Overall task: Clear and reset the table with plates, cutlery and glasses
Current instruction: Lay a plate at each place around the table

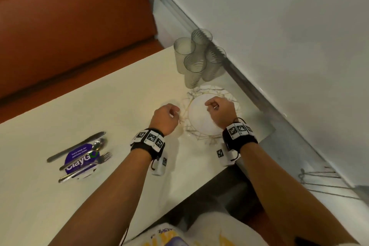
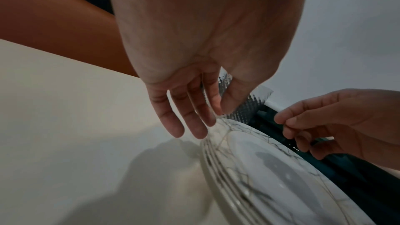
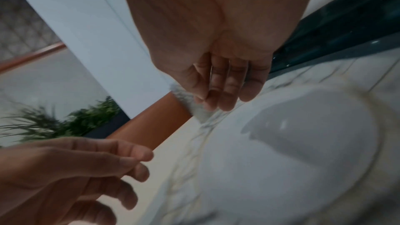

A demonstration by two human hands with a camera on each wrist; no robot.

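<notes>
A stack of white plates (image 1: 201, 122) with a marbled, gold-lined rim lies near the table's right edge. My left hand (image 1: 175, 113) hovers just over the stack's left rim, fingers hanging relaxed and holding nothing; its fingertips (image 2: 194, 126) are close above the plate rim (image 2: 218, 136). My right hand (image 1: 209, 106) hangs above the plate's far side, fingers (image 3: 220, 95) loosely curled and empty over the plates (image 3: 303, 143). Several clear ribbed glasses (image 1: 197, 58) stand clustered just behind the plates. A knife, spoon and forks (image 1: 79, 156) lie at the left.
The cutlery rests on a round purple sticker (image 1: 79, 155) on the cream table (image 1: 99, 110). An orange bench seat (image 1: 69, 36) runs behind the table. A grey wall and dark ledge (image 1: 259, 94) border the right side. A wire rack (image 1: 327, 181) sits lower right.
</notes>
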